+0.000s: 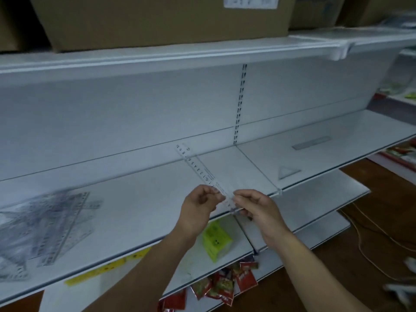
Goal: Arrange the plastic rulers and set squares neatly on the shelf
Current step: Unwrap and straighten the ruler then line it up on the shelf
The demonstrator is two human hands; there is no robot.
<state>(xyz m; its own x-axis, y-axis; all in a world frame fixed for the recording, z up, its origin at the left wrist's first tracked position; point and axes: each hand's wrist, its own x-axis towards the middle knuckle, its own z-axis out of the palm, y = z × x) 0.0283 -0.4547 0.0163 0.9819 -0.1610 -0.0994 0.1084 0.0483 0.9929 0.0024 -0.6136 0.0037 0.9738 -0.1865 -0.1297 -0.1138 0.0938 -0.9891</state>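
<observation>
As the left hand [198, 208] and right hand [261, 210] pinched the near end of the clear ruler [198, 170], it slanted away over the shelf [135, 221]. Left lay a blurred heap [49, 226], seemingly rulers; farther right, a set square [288, 172] and grey ruler [311, 142].

Shop, white gondola shelving [157, 221], snack packets [225, 287]

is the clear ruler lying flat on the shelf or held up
Held up. The left hand and right hand pinch the clear ruler at its near end, and it slants away above the shelf.
</observation>
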